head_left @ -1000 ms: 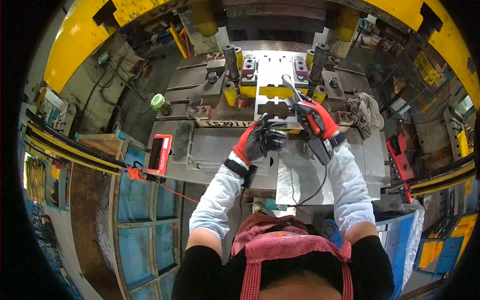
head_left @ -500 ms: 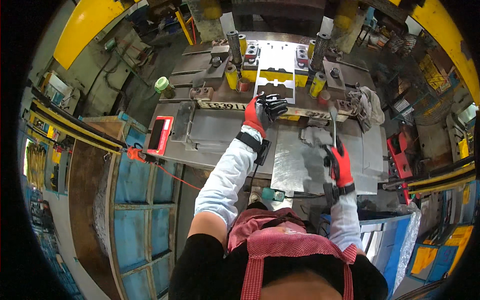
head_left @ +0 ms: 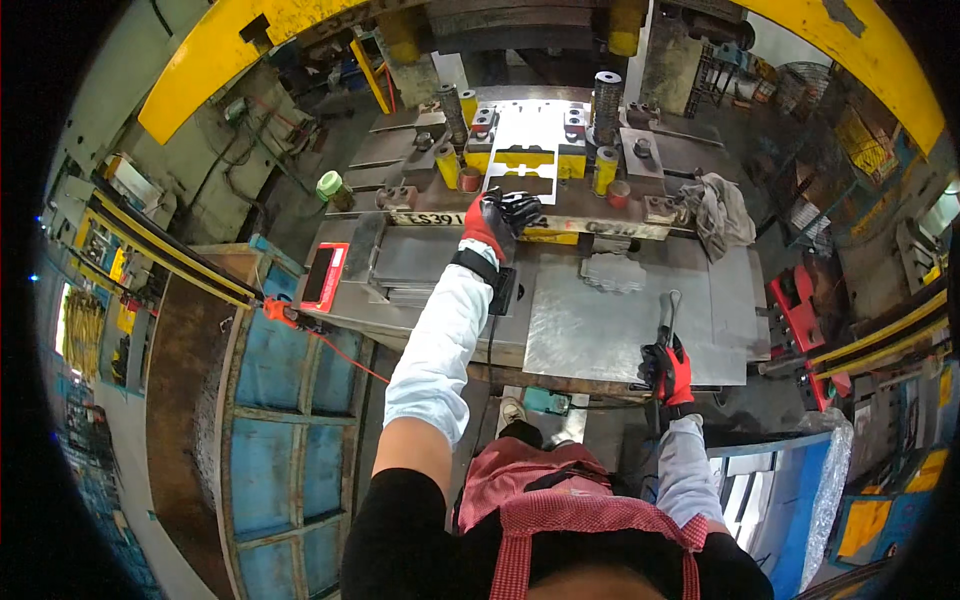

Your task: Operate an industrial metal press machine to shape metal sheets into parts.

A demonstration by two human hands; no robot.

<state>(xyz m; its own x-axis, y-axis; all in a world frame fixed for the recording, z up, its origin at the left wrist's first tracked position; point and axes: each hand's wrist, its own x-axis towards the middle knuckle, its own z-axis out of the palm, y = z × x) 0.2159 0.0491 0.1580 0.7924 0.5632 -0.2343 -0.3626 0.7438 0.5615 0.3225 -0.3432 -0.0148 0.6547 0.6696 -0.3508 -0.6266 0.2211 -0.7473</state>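
The right hand point(head_left: 668, 372), in a red-and-black glove, wraps round a slim metal tool point(head_left: 672, 312) with a rounded end, above a smooth grey sheet point(head_left: 620, 325). The left hand point(head_left: 503, 216), whose grip I cannot tell, is at the near end of a bright, flat, notched metal strip point(head_left: 532, 125); a crumpled cloth point(head_left: 722, 215) and a blue-panelled frame point(head_left: 270, 368) flank the bench.

On the grey steel worktable point(head_left: 400, 318), a red-framed rectangular panel point(head_left: 325, 276) lies near the left edge, stacked grey metal sheets point(head_left: 420, 258) right of it, a broad silvery metal plate point(head_left: 600, 330) at the front edge under your long steel wrench point(head_left: 667, 315), and a crumpled grey cloth point(head_left: 725, 218) near the right edge.
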